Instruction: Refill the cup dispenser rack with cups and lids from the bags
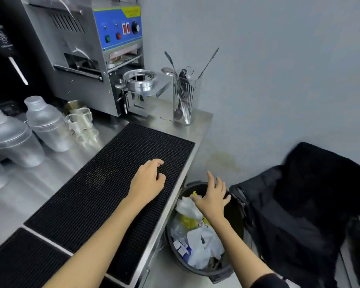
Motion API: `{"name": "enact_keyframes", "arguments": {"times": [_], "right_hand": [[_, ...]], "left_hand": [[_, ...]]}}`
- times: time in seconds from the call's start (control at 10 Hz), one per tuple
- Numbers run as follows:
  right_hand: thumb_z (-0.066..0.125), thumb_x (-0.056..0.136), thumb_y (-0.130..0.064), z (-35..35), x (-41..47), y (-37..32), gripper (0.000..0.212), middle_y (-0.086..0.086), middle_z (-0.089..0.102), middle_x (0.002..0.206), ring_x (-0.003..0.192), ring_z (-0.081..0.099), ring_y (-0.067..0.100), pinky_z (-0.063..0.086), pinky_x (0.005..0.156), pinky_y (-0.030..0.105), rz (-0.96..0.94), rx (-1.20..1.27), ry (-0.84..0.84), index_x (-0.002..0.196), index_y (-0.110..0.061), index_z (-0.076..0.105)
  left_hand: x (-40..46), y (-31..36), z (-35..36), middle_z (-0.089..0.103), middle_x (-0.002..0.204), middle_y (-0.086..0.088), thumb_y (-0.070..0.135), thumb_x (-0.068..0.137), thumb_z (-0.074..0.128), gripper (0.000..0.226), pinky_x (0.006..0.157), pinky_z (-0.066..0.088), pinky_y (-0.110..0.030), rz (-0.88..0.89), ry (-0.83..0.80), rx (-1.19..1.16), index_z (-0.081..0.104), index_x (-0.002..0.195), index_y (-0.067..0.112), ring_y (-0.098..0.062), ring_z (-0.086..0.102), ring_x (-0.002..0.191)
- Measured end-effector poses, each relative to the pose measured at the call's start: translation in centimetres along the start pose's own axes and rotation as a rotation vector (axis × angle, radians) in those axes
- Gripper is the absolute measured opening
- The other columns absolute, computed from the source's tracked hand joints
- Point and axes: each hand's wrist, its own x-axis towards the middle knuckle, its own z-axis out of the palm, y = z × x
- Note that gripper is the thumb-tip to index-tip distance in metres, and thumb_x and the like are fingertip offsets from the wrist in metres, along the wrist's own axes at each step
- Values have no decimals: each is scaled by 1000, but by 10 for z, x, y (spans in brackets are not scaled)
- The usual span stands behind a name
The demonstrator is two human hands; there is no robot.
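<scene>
Steel counter (40, 183), brushed, ran to a square corner at right, close to the grey wall. Beyond its right edge, open floor held 1 dark round bin (220, 273), set just beside the counter's side.

Black rubber bar mat (104, 183), finely gridded, rectangular, lay along the counter's right edge; a 2nd mat (19, 265) was cut off at the lower left.

Left hand (149, 179) rested on the mat near its far right corner, fingers loosely curled, empty.

Right hand (212, 199) was spread wide above the bin, palm down, fingertips touching crumpled clear plastic (187, 206) on top of the rubbish; whether it gripped the plastic could not be told. Below lay white and yellow wrappers, contents unclear.

Cup sealing machine (85, 53), steel with a blue control panel, stood at the back, a round metal ring (140, 80) at its front.

Ribbed clear tumbler (185, 98) of long spoons stood near the counter corner.

2 frosted plastic shakers (44, 123) and small clear measuring cups (79, 119) stood at left, others cut off.

Black garment (299, 204) draped over something at right, hiding it.

Dispenser rack, cups, lids: none visible.
</scene>
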Motion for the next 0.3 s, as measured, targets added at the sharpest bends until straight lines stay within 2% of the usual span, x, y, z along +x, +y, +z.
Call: {"name": "enact_keyframes", "arguments": {"times": [0.1, 0.2, 0.3], "right_hand": [[66, 79, -37, -5, -1, -13, 78, 10, 21, 152, 142, 12, 31, 14, 111, 58, -91, 70, 74, 142, -29, 22], [64, 81, -32, -13, 2, -47, 68, 9, 30, 148, 140, 21, 28, 22, 109, 52, -278, 180, 156, 140, -26, 31], [61, 84, -28, -20, -7, -77, 57, 6, 40, 142, 135, 31, 21, 29, 108, 44, -461, 267, 170, 137, -22, 39]], "left_hand": [[2, 0, 2, 55, 127, -4, 16, 91, 52, 37, 91, 43, -35, -25, -18, 9, 50, 129, 14, -22, 52, 111], [6, 2, -1, 55, 126, -4, 15, 90, 52, 37, 91, 43, -35, -17, 20, -1, 51, 127, 14, -23, 53, 110], [2, 6, -8, 57, 125, -4, 15, 90, 53, 37, 89, 45, -36, -11, 87, 7, 51, 127, 15, -23, 54, 110]]}}
